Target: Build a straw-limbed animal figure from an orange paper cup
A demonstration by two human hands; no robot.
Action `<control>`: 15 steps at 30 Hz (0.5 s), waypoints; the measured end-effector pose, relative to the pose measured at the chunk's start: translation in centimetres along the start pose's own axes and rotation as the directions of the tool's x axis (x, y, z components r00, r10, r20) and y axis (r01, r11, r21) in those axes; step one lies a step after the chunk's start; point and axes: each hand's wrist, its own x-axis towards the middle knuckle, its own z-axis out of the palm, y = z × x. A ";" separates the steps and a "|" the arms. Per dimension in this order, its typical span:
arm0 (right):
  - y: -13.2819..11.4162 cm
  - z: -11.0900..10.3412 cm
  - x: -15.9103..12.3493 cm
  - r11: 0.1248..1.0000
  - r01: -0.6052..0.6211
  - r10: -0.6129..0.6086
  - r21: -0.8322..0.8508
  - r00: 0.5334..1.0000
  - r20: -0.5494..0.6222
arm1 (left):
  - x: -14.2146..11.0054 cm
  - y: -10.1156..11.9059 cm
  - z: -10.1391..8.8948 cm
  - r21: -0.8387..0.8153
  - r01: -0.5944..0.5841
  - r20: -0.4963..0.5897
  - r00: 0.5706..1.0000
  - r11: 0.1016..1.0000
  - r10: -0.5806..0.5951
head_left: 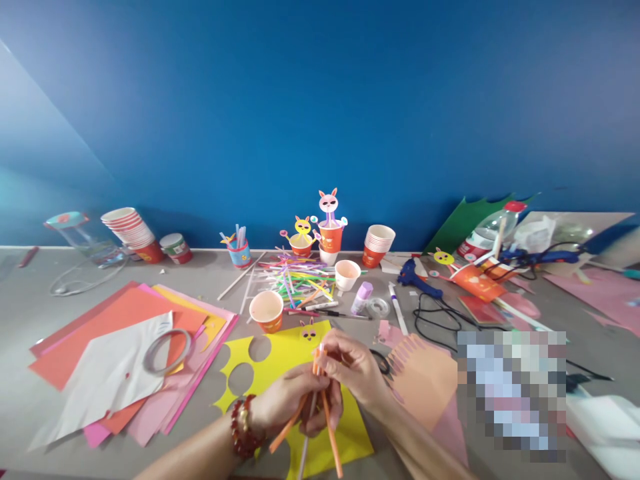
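A red-capped bottle [491,231] and teal-lidded container [83,237] near the blue wall [280,100]

Orange strips [332,433] between my left hand [290,397] and right hand [355,369]: smooth, matt
Yellow sheet [356,437] beneath them: matt paper
Bracelet [242,427] on my wrist: glossy beads
Bottle [494,228] beyond my right hand: clear plastic

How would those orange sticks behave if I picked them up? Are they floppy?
The orange sticks are probably fairly stiff, because their loose ends poke out straight below the left hand. They're likely very light, being so thin. They might splay apart, since those ends already spread out.
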 end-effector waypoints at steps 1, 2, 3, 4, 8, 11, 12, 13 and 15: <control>0.0 0.0 0.0 1.000 0.002 -0.002 0.011 1.000 0.007 | 0.0 0.0 0.1 -0.001 0.006 0.000 1.000 1.000 -0.006; 0.1 0.0 0.0 1.000 0.005 -0.005 0.017 1.000 0.007 | 0.1 0.0 0.3 0.008 0.006 0.002 1.000 1.000 -0.006; 0.2 0.0 0.0 1.000 0.004 -0.004 0.018 1.000 0.003 | 0.2 0.0 0.5 0.021 -0.013 -0.001 1.000 1.000 0.013; 0.3 0.0 0.0 1.000 -0.003 0.004 0.016 1.000 -0.007 | 0.2 0.0 0.7 0.033 -0.048 -0.004 0.999 0.998 0.048; 0.7 0.0 -0.1 0.996 -0.078 0.080 0.039 0.996 -0.043 | 0.3 -0.1 1.0 -0.065 -0.120 0.026 0.992 0.991 0.122; 0.7 0.0 -0.1 0.994 -0.097 0.099 0.047 0.995 -0.027 | 0.1 -0.2 0.7 -0.175 -0.030 0.091 0.995 0.984 0.046; 0.7 0.0 -0.1 0.994 -0.101 0.102 0.047 0.995 -0.019 | 0.0 -0.1 0.6 -0.192 -0.016 0.111 0.993 0.981 0.038; 0.6 0.0 -0.1 0.993 -0.107 0.107 0.050 0.994 -0.013 | 0.0 -0.1 0.6 -0.202 -0.007 0.127 0.991 0.979 0.033; 0.5 0.0 -0.1 0.991 -0.124 0.125 0.058 0.992 -0.007 | -0.1 0.1 0.7 -0.210 0.005 0.151 0.988 0.978 0.027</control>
